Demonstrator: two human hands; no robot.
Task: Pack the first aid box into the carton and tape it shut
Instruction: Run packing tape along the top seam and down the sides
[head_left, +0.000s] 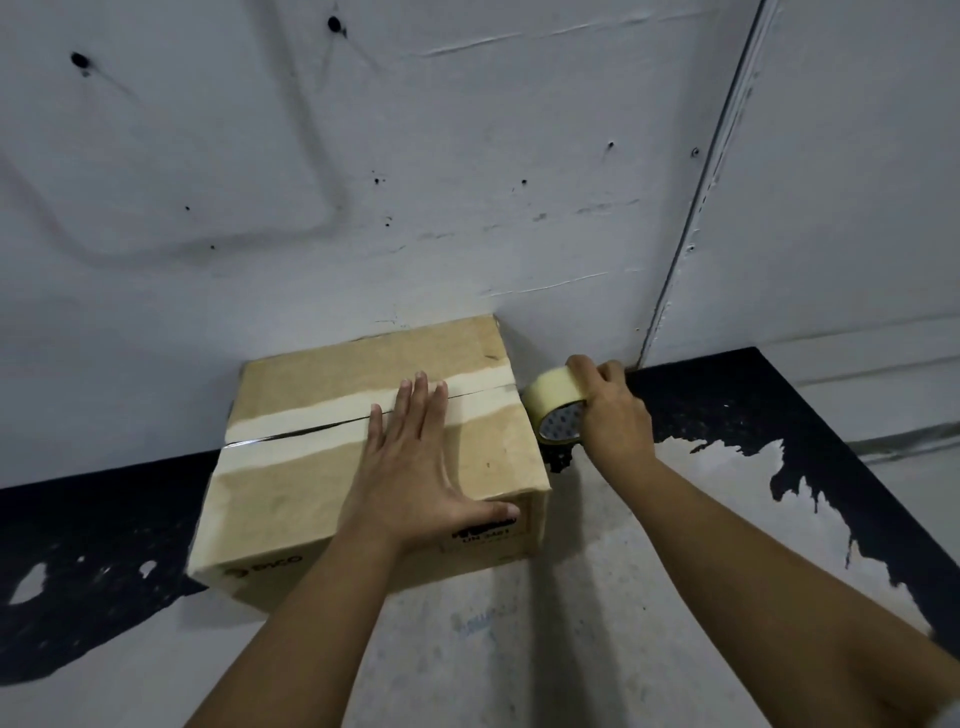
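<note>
A brown carton (291, 493) stands on the floor against the wall, its top flaps folded down with a dark seam running across them. Pale bands along the seam look like old tape residue. My left hand (415, 467) lies flat on the top with straight fingers, thumb at the front right corner. My right hand (613, 410) grips a roll of clear yellowish tape (550, 402) held upright by the carton's right side, level with the seam. The first aid box is not visible.
A white wall (467, 156) rises directly behind the carton. The floor (597, 597) is worn grey with patches of black paint on both sides. A wall corner with a vertical strip (691, 234) stands at the right.
</note>
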